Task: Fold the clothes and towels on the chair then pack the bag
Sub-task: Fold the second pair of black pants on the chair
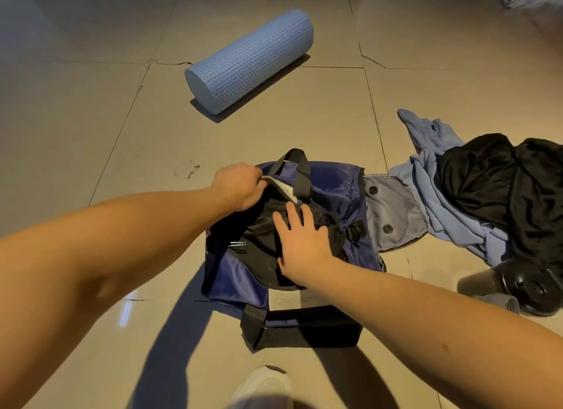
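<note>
L hand (240, 186) pinches the far lip of the navy duffel bag (335, 189) open. R hand (300, 241) lies flat, pressing black clothing (262, 235) down inside. Bag's on the floor (122, 134) in front of me. Blue cloth (438, 201) & black pile (487, 180) lie off its right edge, nearer my R hand.

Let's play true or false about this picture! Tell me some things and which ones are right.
1. The roller lies on the floor. True.
2. The right hand holds the roller. False: it presses flat on the black cloth inside the bag.
3. The left hand grips the bag's edge. True.
4. The bag is zipped up. False: it is open.
5. The blue cloth is in the bag. False: it lies on the floor beside the bag.
</note>
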`<state>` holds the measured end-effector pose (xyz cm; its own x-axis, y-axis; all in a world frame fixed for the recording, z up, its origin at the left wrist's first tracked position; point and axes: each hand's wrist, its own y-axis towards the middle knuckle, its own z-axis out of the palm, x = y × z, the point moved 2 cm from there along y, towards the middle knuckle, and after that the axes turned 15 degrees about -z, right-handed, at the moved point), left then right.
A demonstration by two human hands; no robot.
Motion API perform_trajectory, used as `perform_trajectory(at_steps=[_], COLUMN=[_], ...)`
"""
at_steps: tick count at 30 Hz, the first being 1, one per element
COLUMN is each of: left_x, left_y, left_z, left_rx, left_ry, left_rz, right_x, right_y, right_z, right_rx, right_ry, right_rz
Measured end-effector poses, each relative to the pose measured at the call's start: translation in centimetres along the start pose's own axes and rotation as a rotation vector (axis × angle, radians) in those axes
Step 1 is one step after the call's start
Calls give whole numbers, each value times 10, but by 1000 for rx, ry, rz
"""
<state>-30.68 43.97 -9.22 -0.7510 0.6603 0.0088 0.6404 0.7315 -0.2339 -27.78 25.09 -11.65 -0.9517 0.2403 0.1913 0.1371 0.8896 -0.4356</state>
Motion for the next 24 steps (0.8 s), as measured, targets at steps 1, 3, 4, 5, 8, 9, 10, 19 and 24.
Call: perform_trajectory(at_steps=[1,3,4,5,8,9,10,19,24], left_x=[-1,-6,-9,-13,-33,-40,-47,-55,-53], left_y=[2,5,5,5,2,1,0,0,-7], left_z=[-2,-3,-4,-5,-5,-5,-5,-31,-36], left_rx=[20,32,-7,-83,-214,-218,-217,-254,-260], left_ry=[-97,-108,-40,42,262,311,335,-244,-335], left_rz=[-80,-136,-93,4,393,461,486,224,221], right_x=[5,11,12,12,7,6,5,17,3], right_y=[-2,-4,-4,-3,-1,-2,-3,-48,-36], right_z=[3,9,10,10,9,7,5,-30,-23], right_rx=[8,42,56,62,41,30,22,-191,153], right_ry=[-22,-32,-29,-20,27,42,54,-219,-82], right_rz=[-28,-67,-75,-81,-124,-148,-170,-155,18])
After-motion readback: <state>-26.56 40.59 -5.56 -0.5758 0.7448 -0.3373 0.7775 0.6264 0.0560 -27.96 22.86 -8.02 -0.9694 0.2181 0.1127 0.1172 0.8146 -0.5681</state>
